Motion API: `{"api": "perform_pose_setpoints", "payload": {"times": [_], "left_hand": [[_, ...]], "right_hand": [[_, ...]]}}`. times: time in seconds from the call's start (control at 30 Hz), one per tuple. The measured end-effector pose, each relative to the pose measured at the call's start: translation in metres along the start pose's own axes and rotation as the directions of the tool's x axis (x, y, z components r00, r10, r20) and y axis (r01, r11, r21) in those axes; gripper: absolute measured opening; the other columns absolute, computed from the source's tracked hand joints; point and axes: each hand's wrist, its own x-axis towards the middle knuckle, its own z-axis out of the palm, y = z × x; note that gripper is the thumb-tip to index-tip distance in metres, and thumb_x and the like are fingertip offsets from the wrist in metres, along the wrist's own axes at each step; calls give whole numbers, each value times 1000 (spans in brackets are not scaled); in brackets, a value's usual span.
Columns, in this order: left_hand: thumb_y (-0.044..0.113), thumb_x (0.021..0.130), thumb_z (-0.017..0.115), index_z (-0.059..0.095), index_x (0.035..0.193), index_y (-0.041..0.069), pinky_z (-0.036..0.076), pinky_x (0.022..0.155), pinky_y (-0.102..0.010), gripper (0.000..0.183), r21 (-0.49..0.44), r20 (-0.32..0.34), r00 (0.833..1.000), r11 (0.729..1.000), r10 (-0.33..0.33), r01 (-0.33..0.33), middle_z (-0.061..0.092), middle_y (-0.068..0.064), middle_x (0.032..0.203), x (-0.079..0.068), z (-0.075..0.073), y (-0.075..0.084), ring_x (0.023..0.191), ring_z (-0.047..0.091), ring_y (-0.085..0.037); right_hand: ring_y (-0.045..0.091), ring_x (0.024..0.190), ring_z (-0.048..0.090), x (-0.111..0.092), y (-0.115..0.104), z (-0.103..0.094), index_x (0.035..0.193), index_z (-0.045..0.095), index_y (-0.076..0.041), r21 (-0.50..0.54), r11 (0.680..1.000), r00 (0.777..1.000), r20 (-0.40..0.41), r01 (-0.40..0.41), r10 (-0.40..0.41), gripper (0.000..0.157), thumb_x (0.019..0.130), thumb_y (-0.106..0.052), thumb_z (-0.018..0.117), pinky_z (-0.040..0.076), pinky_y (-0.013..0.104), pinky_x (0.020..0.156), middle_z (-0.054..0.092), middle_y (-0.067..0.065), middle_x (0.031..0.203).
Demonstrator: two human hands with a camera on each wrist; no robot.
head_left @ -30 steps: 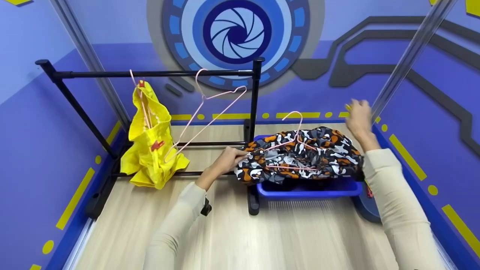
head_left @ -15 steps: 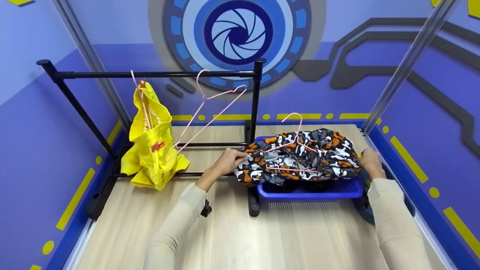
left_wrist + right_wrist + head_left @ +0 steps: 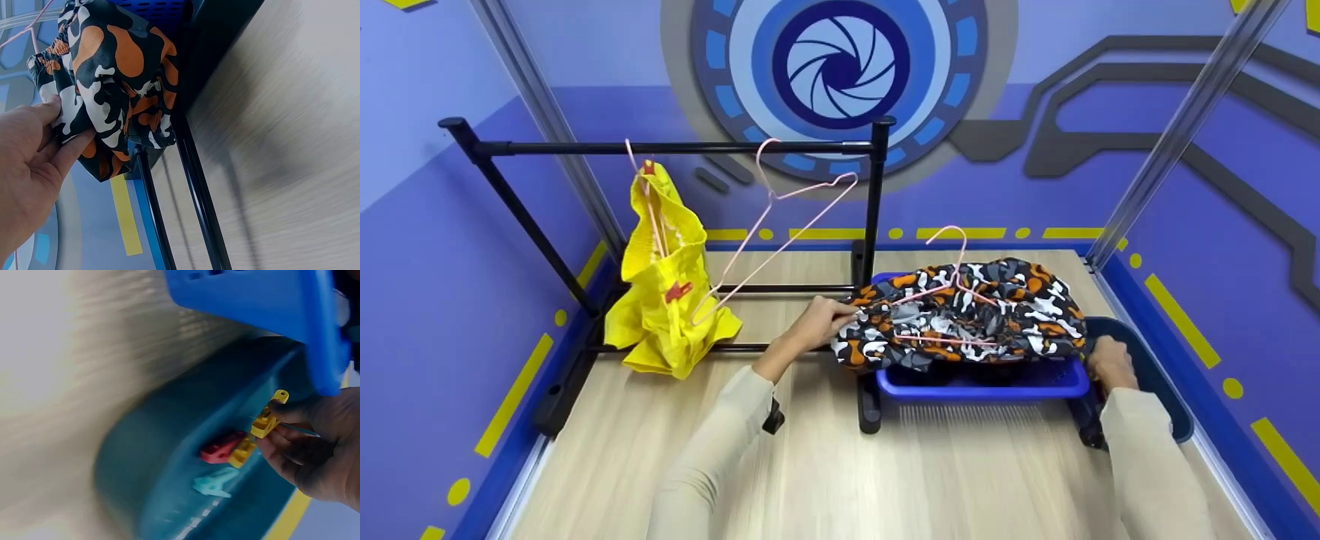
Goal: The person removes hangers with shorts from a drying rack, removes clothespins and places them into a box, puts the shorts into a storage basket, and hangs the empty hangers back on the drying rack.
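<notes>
My left hand [image 3: 817,322] pinches the left edge of a camouflage-print garment with a gathered waistband [image 3: 118,73], patterned in black, orange, white and grey. The garment lies bunched over a blue basket [image 3: 982,391], and a pink hanger [image 3: 958,251] sits inside its opening with the hook standing up. On the right, my right hand [image 3: 1112,364] reaches into a dark teal tub [image 3: 1181,427]. Its thumb and fingers pinch a yellow clothespin [image 3: 269,415], clear in the right wrist view. Below it in the tub lie a red clothespin [image 3: 221,447], another yellow clothespin [image 3: 242,453] and a light teal clothespin [image 3: 215,482].
A black clothes rack [image 3: 682,148] stands on the left. From its bar hang a yellow garment [image 3: 664,300] with red clothespins [image 3: 678,292] and a bare pink hanger [image 3: 810,225]. The rack's right foot [image 3: 869,405] is beside the basket. Walls enclose the back and sides.
My right hand has come down from the back right, past the garment's right end, into the teal tub. My left hand keeps its hold, and the garment stays in place.
</notes>
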Motion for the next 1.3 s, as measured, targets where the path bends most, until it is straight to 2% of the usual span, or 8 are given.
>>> {"api": "perform_pose_setpoints", "payload": {"times": [0.17, 0.4, 0.6, 0.83, 0.93, 1.1, 1.2, 1.3], "left_hand": [[14, 90, 64, 70, 110, 4, 51, 56, -21, 23, 10, -11, 1000, 1000, 1, -1, 71, -15, 101, 0, 1, 0, 58, 60, -13], [16, 91, 63, 69, 111, 5, 51, 58, -19, 24, 23, 6, 999, 999, -34, 33, 70, -15, 105, 1, 2, 0, 60, 62, -13], [16, 91, 63, 68, 113, 6, 46, 50, -16, 25, 2, 30, 996, 996, -89, 89, 69, -15, 107, 1, 2, 0, 51, 51, -4], [20, 91, 63, 68, 114, 9, 50, 53, -21, 26, 40, 27, 994, 994, -104, 103, 70, -13, 106, 1, 2, 2, 53, 55, -9], [22, 91, 63, 69, 113, 12, 49, 59, -22, 26, 87, 13, 995, 991, -100, 99, 72, -10, 103, 1, 2, 2, 55, 54, -7], [26, 91, 63, 70, 112, 15, 45, 53, -26, 25, 146, -8, 994, 983, -111, 110, 73, -8, 97, 0, 1, 4, 49, 51, -12], [27, 90, 64, 72, 110, 17, 49, 58, -29, 23, 185, -39, 993, 976, -109, 115, 73, -6, 100, 0, 2, 6, 61, 61, -15], [26, 90, 64, 73, 108, 17, 49, 73, -34, 22, 230, -65, 993, 967, -95, 107, 73, -4, 101, 3, 4, 9, 75, 66, -18]], "right_hand": [[59, 101, 52, -2, 9, 16, 107, 52, 20, 20, 1000, 999, -32, -23, 23, 36, 88, -9, 42, 46, 60, 79, 47, 47, 113], [61, 100, 51, -4, 16, 24, 102, 51, 20, 18, 1000, 997, -78, 3, -1, 36, 88, -13, 45, 45, 61, 79, 49, 47, 109], [50, 86, 58, -3, 10, -1, 100, 55, 19, 64, 998, 998, -58, 4, 0, 43, 87, -21, 53, 49, 55, 70, 56, 41, 99], [53, 104, 53, 7, -17, -46, 104, 62, 12, 42, 992, 971, -215, 116, -105, 35, 86, -16, 52, 44, 58, 84, 60, 33, 109], [50, 102, 56, 8, -37, -57, 104, 64, 10, 62, 979, 937, -305, 196, -168, 32, 88, -15, 52, 44, 57, 83, 63, 31, 107], [41, 85, 63, 7, -77, -54, 100, 68, 8, 37, 902, 827, -418, 430, -377, 25, 89, -12, 58, 48, 48, 75, 68, 27, 93], [36, 82, 63, 6, -100, -44, 102, 67, 10, 62, 811, 769, -368, 582, -523, 25, 92, -12, 58, 49, 40, 73, 69, 26, 91], [30, 81, 63, 2, -117, -33, 107, 65, 10, 64, 730, 723, -217, 681, -656, 31, 93, -17, 59, 50, 39, 74, 69, 21, 91]]}}
